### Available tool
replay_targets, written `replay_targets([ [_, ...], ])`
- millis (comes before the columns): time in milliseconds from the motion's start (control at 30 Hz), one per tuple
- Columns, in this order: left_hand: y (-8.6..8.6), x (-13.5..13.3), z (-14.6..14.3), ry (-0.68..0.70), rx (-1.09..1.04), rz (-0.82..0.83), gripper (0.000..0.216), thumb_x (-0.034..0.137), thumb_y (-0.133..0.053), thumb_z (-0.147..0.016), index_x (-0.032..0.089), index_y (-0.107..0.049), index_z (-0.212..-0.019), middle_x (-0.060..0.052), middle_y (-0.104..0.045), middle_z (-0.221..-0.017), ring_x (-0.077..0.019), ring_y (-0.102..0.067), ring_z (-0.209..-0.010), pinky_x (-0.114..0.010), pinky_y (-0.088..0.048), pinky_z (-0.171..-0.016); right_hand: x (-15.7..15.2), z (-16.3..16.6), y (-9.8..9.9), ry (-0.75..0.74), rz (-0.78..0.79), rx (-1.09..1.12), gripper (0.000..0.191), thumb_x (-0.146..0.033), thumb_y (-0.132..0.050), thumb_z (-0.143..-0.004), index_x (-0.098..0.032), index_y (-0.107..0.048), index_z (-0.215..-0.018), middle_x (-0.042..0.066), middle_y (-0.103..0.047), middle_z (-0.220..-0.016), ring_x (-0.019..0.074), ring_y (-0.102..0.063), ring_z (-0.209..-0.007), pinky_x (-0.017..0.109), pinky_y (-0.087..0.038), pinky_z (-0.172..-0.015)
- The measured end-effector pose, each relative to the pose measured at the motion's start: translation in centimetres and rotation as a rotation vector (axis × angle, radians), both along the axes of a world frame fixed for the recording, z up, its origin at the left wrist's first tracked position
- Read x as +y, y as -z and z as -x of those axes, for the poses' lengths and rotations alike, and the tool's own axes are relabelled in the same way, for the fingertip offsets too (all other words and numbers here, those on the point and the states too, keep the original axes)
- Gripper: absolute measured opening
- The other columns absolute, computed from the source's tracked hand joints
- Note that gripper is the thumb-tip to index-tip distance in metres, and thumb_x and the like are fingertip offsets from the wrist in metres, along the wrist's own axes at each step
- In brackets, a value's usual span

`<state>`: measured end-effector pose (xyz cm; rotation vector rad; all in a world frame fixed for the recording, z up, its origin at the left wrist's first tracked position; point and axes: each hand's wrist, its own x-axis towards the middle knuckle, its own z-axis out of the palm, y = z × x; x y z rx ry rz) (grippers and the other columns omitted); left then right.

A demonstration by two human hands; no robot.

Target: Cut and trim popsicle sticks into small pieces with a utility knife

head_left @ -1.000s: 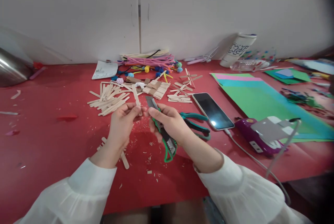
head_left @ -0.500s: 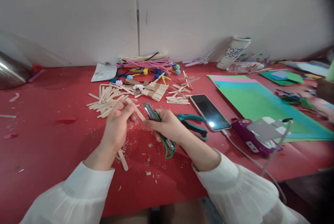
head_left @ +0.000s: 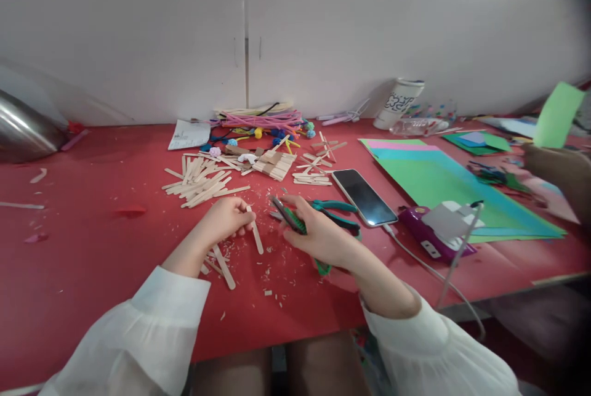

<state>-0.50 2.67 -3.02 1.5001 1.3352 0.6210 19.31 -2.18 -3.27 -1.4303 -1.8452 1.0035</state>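
Observation:
Between thumb and fingers, my left hand (head_left: 229, 221) pinches a wooden craft stick (head_left: 257, 237) whose free end points down toward the table. My right hand (head_left: 318, 233) is wrapped round a utility knife (head_left: 290, 216) with a green and dark handle, its front end pointing to the upper left. The knife and the stick are apart. Under and between the hands, small wood shavings (head_left: 268, 292) are scattered over the red surface. A few more craft sticks (head_left: 224, 268) lie below my left hand. Teal-handled pliers (head_left: 339, 214) rest just beyond my right hand.
Behind my hands lie a loose pile of craft sticks (head_left: 198, 180), a banded bundle (head_left: 276, 164) and pink pipe cleaners (head_left: 261, 120). To the right are a phone (head_left: 364, 197), a purple power strip (head_left: 434, 233), coloured paper (head_left: 429, 183) and a tumbler (head_left: 398, 103). Another person's hand (head_left: 549, 159) holds green paper.
My hands have drawn apart, and the craft stick has swung downward in my left hand. The knife has moved right, away from the stick. The camera view has tilted up.

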Motion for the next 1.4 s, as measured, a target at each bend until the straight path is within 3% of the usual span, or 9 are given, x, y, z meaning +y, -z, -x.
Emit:
replay_targets([
  [100, 0.1, -0.2, -0.1, 0.031, 0.043, -0.012, 0.01, 0.024, -0.059, -0.064, 0.021, -0.05, -0.061, 0.0, -0.063, -0.051, -0.0118, -0.051, -0.038, -0.018, -0.033, -0.036, -1.8, -0.2, 0.3, -0.011, 0.049, 0.161, 0.057, -0.019, -0.056, -0.08, -0.026, -0.038, -0.133, 0.003, -0.065, -0.089, 0.0161, -0.062, -0.063, 0.028, -0.049, -0.058],
  [267, 0.5, 0.1, 0.2, 0.117, 0.171, -0.055, 0.015, 0.031, -0.055, -0.07, 0.021, -0.05, -0.059, -0.001, -0.064, -0.053, -0.0128, -0.052, -0.039, -0.021, -0.035, -0.039, -3.3, 0.0, 0.5, 0.067, 0.173, 0.548, 0.031, -0.028, -0.055, -0.082, -0.023, -0.058, -0.112, 0.006, -0.064, -0.108, 0.0153, -0.066, -0.07, 0.03, -0.054, -0.063],
  [467, 0.2, 0.5, 0.7, 0.215, 0.438, -0.208, 0.02, 0.036, -0.058, -0.072, 0.021, -0.056, -0.059, 0.0, -0.061, -0.058, -0.0159, -0.056, -0.054, -0.024, -0.033, -0.049, -3.0, -0.6, 1.0, 0.056, 0.256, 1.086, 0.042, -0.018, -0.054, -0.067, -0.023, -0.06, -0.109, 0.004, -0.069, -0.109, 0.0176, -0.067, -0.088, 0.029, -0.053, -0.072],
  [633, -0.4, 0.4, 0.7, 0.176, 0.665, -0.311, 0.017, 0.037, -0.059, -0.075, 0.02, -0.058, -0.077, -0.004, -0.064, -0.074, -0.0216, -0.06, -0.069, -0.027, -0.036, -0.057, -2.5, -0.6, 1.5, 0.157, 0.128, 0.86, 0.028, -0.033, -0.068, -0.071, -0.022, -0.054, -0.093, 0.003, -0.072, -0.088, 0.0138, -0.066, -0.071, 0.025, -0.05, -0.063],
  [800, -1.3, 0.2, 2.0, 0.216, 0.73, -0.483, 0.017, 0.029, -0.045, -0.085, 0.018, -0.057, -0.086, -0.007, -0.064, -0.083, -0.0236, -0.059, -0.082, -0.032, -0.042, -0.07, -1.5, -0.4, 0.3, 0.019, 0.091, 0.589, 0.034, -0.05, -0.065, -0.074, -0.019, -0.052, -0.08, -0.004, -0.057, -0.051, 0.0103, -0.051, -0.048, 0.024, -0.041, -0.051],
  [967, -1.4, -1.2, 3.2, 0.526, 0.644, -0.604, 0.025, 0.036, -0.044, -0.089, 0.02, -0.064, -0.089, -0.006, -0.063, -0.098, -0.0198, -0.057, -0.098, -0.03, -0.042, -0.087, 0.8, 0.1, -0.6, -0.035, 0.065, 0.459, 0.034, -0.05, -0.06, -0.078, -0.018, -0.054, -0.087, -0.003, -0.057, -0.058, 0.0111, -0.053, -0.054, 0.025, -0.041, -0.056],
  [1067, -0.9, -3.0, 3.2, 0.707, 0.669, -0.666, 0.038, 0.045, -0.045, -0.089, 0.019, -0.063, -0.111, -0.013, -0.057, -0.122, -0.0272, -0.053, -0.112, -0.04, -0.043, -0.093, 1.7, 0.4, -0.2, -0.052, 0.048, 0.417, 0.031, -0.045, -0.058, -0.079, -0.019, -0.053, -0.094, 0.0, -0.061, -0.071, 0.0134, -0.058, -0.064, 0.028, -0.045, -0.063],
  [1233, -0.4, -4.7, 2.5, 0.868, 0.825, -0.501, 0.076, 0.061, -0.058, -0.076, 0.025, -0.039, -0.14, -0.02, -0.026, -0.15, -0.0405, -0.026, -0.135, -0.057, -0.034, -0.1, 1.5, 0.4, 0.1, -0.107, -0.137, 0.218, 0.016, -0.026, -0.055, -0.077, -0.019, -0.054, -0.091, 0.003, -0.064, -0.085, 0.0156, -0.061, -0.076, 0.03, -0.048, -0.07],
  [1400, 0.1, -4.4, 2.3, 0.872, 0.786, -0.383, 0.086, 0.067, -0.057, -0.073, 0.029, -0.027, -0.144, -0.019, -0.01, -0.153, -0.0413, -0.014, -0.136, -0.06, -0.027, -0.103, 0.7, 0.4, 0.7, -0.204, -0.08, 0.242, 0.012, -0.015, -0.056, -0.075, -0.019, -0.052, -0.085, -0.001, -0.062, -0.073, 0.0103, -0.059, -0.06, 0.02, -0.046, -0.053],
])
